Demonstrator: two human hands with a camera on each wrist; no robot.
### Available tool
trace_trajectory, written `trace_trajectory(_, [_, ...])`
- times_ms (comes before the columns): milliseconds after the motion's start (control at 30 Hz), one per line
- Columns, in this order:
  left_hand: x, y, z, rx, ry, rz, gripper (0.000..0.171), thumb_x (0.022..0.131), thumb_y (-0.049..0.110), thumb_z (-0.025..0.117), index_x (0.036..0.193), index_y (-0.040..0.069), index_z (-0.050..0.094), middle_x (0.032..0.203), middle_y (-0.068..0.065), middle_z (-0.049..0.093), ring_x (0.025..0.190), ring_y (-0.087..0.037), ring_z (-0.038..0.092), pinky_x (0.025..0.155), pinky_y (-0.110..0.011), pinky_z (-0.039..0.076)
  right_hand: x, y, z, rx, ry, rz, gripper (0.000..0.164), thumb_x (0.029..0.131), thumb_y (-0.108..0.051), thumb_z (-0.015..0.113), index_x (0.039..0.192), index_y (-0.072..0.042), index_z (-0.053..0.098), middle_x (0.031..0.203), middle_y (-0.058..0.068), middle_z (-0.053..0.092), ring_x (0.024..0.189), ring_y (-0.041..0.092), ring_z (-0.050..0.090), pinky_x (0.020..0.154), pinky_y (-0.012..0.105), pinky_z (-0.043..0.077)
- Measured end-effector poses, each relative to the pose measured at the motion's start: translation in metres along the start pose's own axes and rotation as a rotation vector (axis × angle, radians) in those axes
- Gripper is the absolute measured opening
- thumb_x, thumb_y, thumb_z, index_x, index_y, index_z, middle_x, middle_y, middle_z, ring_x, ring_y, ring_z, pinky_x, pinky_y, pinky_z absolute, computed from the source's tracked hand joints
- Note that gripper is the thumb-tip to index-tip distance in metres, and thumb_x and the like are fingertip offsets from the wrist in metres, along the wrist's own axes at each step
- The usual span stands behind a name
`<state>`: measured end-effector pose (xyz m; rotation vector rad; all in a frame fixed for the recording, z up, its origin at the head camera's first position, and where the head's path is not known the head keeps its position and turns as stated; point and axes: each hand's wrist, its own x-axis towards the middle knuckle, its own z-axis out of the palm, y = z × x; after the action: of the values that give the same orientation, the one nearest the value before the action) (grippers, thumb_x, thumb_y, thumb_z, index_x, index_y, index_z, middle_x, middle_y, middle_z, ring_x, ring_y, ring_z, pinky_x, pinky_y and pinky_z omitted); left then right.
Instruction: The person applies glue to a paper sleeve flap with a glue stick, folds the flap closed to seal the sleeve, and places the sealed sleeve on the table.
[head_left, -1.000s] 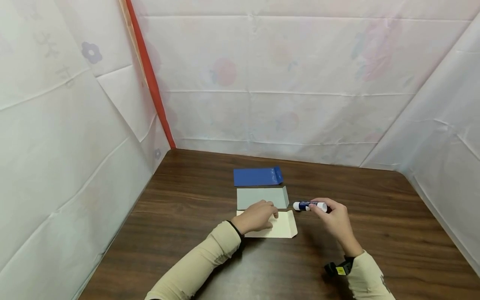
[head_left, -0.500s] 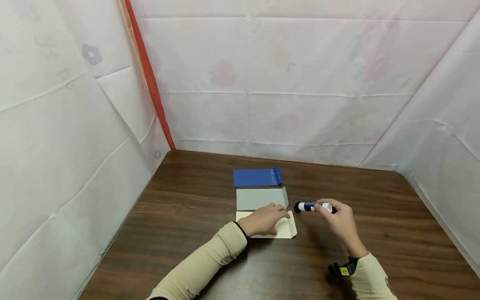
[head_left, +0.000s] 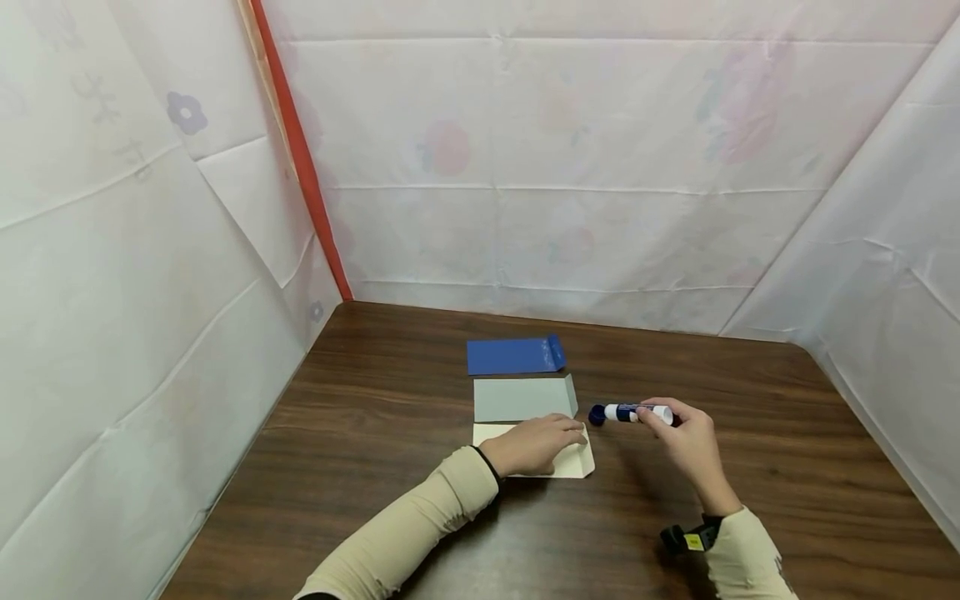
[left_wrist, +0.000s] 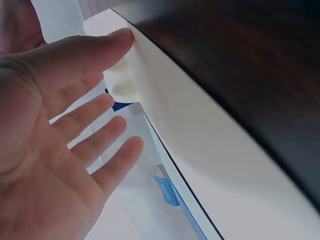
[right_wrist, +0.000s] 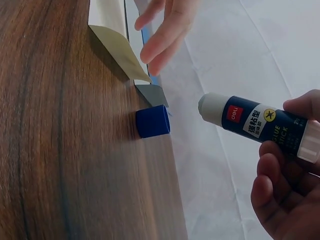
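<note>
My right hand [head_left: 686, 442] grips a glue stick [right_wrist: 250, 122] by its lower end, between thumb and fingers. The stick lies nearly level above the table, its white tip uncapped and pointing left. Just off that tip, the blue cap [right_wrist: 152, 121] stands on the table. My left hand [head_left: 534, 446] lies over a cream envelope [head_left: 487, 432], fingers loosely spread and thumb [left_wrist: 117, 46] at the envelope near its flap. The hand covers much of this envelope in the head view. The cream flap [right_wrist: 117, 50] stands partly raised at the right end.
Behind the cream envelope lie a grey-green envelope [head_left: 521, 400] and a blue envelope [head_left: 508, 356], flaps to the right. The blue flap [head_left: 556, 352] bears whitish smears. White printed sheeting [head_left: 525, 233] walls the back and sides of the brown wooden table [head_left: 375, 375].
My left hand has slid right along the cream envelope toward its flap. The glue stick has moved right in my right hand, drawing away from the cap, which now shows fully.
</note>
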<state>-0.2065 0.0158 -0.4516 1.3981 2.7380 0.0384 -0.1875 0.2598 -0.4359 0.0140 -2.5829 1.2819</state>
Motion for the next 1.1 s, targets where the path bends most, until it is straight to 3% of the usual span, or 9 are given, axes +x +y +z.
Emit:
trace_trajectory(267, [0.0008,0.0019,0.0001,0.008,-0.046,0.007,0.063,0.087,0.003,0.068,0.145,0.021,0.048,0.153,0.004,0.042,0.145,-0.02,0.035,0.108,-0.036,0.044,0.0022,-0.0001,-0.0049,0.005,-0.01,0.012,0.022,0.09,-0.02,0.071,0.099,-0.001,0.073,0.071,0.011,0.066,0.052,0.003,0.048,0.045,0.022,0.039])
trace_trajectory(467, [0.0027,0.003,0.001,0.006,-0.05,0.021,0.065,0.088,-0.001,0.065,0.145,0.026,0.047,0.155,0.004,0.04,0.147,-0.02,0.031,0.109,-0.038,0.043,0.0046,0.001,-0.0065,-0.017,-0.005,0.016,0.023,0.09,-0.022,0.071,0.099,-0.002,0.073,0.068,0.002,0.064,0.053,0.004,0.049,0.045,0.023,0.04])
trace_trajectory(600, [0.004,0.0035,0.0007,0.018,-0.057,0.035,0.065,0.089,0.0,0.065,0.145,0.027,0.046,0.155,0.004,0.039,0.147,-0.02,0.03,0.108,-0.038,0.043,0.0057,0.0024,-0.0064,-0.022,-0.004,0.012,0.022,0.091,-0.022,0.07,0.099,-0.002,0.073,0.07,0.008,0.065,0.053,0.005,0.05,0.045,0.024,0.04])
trace_trajectory(867, [0.0044,0.0019,0.0026,0.039,-0.069,0.034,0.064,0.089,0.005,0.066,0.145,0.029,0.046,0.154,0.004,0.04,0.146,-0.021,0.032,0.109,-0.038,0.043,0.006,0.0031,-0.0033,-0.019,0.0,0.004,0.021,0.09,-0.02,0.07,0.099,-0.002,0.073,0.074,0.015,0.067,0.054,0.012,0.053,0.045,0.023,0.04])
trace_trajectory(1100, [0.003,0.0013,0.0011,0.102,0.0,0.057,0.054,0.089,0.011,0.07,0.138,0.027,0.054,0.145,0.003,0.05,0.136,-0.017,0.044,0.099,-0.033,0.05,0.0051,0.0011,-0.0015,-0.009,-0.021,0.011,0.023,0.089,-0.023,0.072,0.099,-0.003,0.073,0.071,0.011,0.065,0.052,0.004,0.047,0.046,0.022,0.038])
